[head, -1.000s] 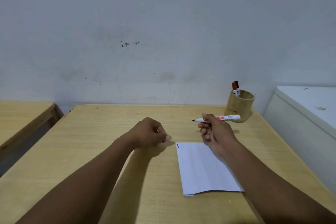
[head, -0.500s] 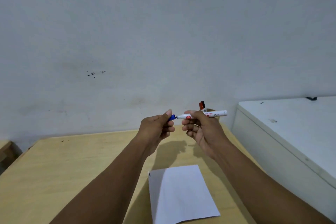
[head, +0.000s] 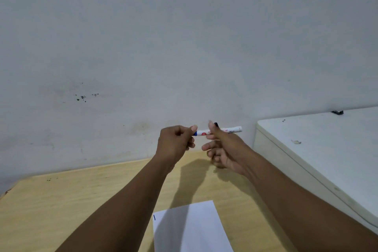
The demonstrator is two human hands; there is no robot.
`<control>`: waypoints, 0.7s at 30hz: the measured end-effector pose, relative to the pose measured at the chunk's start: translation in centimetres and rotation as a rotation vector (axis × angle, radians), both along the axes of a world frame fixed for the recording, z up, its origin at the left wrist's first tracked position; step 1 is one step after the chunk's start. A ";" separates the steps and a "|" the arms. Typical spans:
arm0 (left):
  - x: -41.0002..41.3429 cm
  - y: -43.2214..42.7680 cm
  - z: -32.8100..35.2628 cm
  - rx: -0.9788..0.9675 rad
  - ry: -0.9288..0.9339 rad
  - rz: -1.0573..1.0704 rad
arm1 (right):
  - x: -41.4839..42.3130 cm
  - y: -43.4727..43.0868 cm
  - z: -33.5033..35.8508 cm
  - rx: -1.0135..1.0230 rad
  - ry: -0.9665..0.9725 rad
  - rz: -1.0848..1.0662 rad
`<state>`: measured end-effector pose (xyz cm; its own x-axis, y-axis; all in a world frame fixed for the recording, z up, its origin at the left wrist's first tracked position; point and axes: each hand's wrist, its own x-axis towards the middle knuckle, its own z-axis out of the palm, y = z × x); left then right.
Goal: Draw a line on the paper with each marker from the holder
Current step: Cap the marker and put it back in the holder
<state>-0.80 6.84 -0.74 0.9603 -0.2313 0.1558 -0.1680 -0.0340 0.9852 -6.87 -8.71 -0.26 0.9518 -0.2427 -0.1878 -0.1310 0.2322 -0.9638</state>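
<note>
White plastic forms the barrel of the marker (head: pixel 221 130), which is held level in the air in front of the wall (head: pixel 184 37), its length running left to right; the left hand (head: pixel 176 143) is curled shut on the marker's left end, where a bit of blue cap shows just beside the thumb; the right hand (head: pixel 223 147) pinches the middle of the barrel between thumb and forefinger, its other fingers loosely spread below; the two hands are near each other but not touching, joined only by the marker. Red print marks the barrel, too small to read. A small dark tip (head: pixel 215 124) pokes up just behind the right thumb; whether it belongs to another marker cannot be told, and the holder is hidden behind the hands. Below and nearer lies the paper (head: pixel 196 229), flat on the wooden table (head: pixel 71 200), partly in the shadow of the left forearm; a short blue line (head: pixel 154 217) sits at its far left corner. To the right stands a white cabinet (head: pixel 327 149), beside the table.
</note>
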 end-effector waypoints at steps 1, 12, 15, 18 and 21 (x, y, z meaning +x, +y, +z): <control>0.5 -0.6 0.6 0.035 -0.067 0.029 | 0.2 -1.3 0.2 -0.021 0.051 -0.065; 5.7 -7.7 1.7 0.646 -0.490 -0.058 | 0.3 -10.2 0.6 -0.443 0.146 -0.226; 5.4 -9.1 1.2 0.707 -0.469 -0.064 | 1.0 -10.4 0.1 -0.499 0.135 -0.173; 5.6 -9.7 0.6 0.747 -0.468 0.101 | 1.7 -10.2 -0.7 -0.537 0.118 -0.153; 6.2 -10.0 -0.1 0.796 -0.370 0.102 | 2.3 -9.8 -1.8 -0.523 0.110 -0.158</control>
